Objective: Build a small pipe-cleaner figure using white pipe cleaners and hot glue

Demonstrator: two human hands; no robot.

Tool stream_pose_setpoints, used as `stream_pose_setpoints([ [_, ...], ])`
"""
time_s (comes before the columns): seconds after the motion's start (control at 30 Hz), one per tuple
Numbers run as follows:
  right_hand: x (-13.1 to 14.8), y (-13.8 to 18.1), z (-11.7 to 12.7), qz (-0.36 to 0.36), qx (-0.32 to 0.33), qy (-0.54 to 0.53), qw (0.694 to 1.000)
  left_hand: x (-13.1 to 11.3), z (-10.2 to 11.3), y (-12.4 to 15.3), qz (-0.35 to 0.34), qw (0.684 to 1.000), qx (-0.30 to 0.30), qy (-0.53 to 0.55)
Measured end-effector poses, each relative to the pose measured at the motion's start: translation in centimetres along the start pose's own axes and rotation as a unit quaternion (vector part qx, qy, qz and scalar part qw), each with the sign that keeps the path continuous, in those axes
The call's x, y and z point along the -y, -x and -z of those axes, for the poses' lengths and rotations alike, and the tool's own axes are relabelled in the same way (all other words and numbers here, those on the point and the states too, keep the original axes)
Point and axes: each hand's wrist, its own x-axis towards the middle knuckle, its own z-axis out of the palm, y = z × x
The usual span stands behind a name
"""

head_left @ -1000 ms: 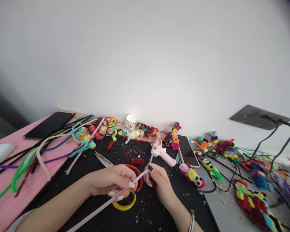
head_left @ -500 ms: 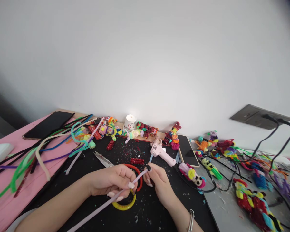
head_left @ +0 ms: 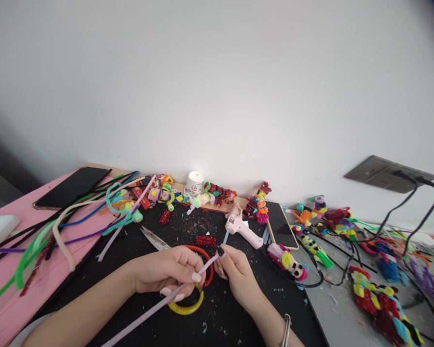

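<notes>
Between the two hands a pale lilac fuzzy stem (head_left: pixel 155 308) is stretched on a slant above the near part of the table (head_left: pixel 235 323), its long tail running down out of view. The left hand (head_left: pixel 169 272) has it lightly pinched, thumb closed against the fingers; the right hand (head_left: pixel 237 272) nips the upper end between a dark-nailed thumb and the fingers, the others curled in, a silvery bracelet (head_left: pixel 286 330) on that wrist. Partly hidden behind the left hand, scissors (head_left: pixel 154 238) lie on the black surface, blades pointing towards the table's far left corner, one handle loop red, the other yellow. Just beyond the hands I see a red glittery roll (head_left: pixel 205 241), and near it a pink glue gun (head_left: pixel 248 233) with its blue stick (head_left: pixel 226 237) poking out towards us. To the right of that lie a phone with a pale frame (head_left: pixel 282 225) and a small fuzzy doll (head_left: pixel 289 262). Along the back edge, by the wall, stand or lean more colourful figures (head_left: pixel 260 202), with an upturned paper cup (head_left: pixel 195 183) among them. The table's left side is pink, strewn with loose coloured stems (head_left: pixel 60 231), a dark phone (head_left: pixel 72 187) near its far corner. Towards the right edge, a grey surface (head_left: pixel 332 320) carries further dolls (head_left: pixel 365 291) and tangled bits, below a wall socket (head_left: pixel 386 174) with two black cords plugged in.
</notes>
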Motion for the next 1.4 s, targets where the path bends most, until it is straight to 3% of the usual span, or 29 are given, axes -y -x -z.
stream_pose_setpoints([
  [0.27,0.06,-0.04,0.19,0.022,-0.011,0.088,0.996,-0.02,-0.04,-0.03,-0.010,1.000,-0.011,0.005],
  [0.57,0.02,-0.10,0.55,0.018,-0.010,0.005,1.000,0.05,0.18,-0.12,-0.017,1.000,-0.022,0.010],
  [1.07,0.51,-0.30,0.58,0.027,-0.012,0.088,0.996,0.24,0.35,-0.15,-0.022,1.000,-0.009,0.008],
  [1.4,0.52,-0.21,0.73,0.028,-0.009,0.132,0.991,0.26,0.00,-0.09,-0.033,0.999,-0.034,-0.011],
])
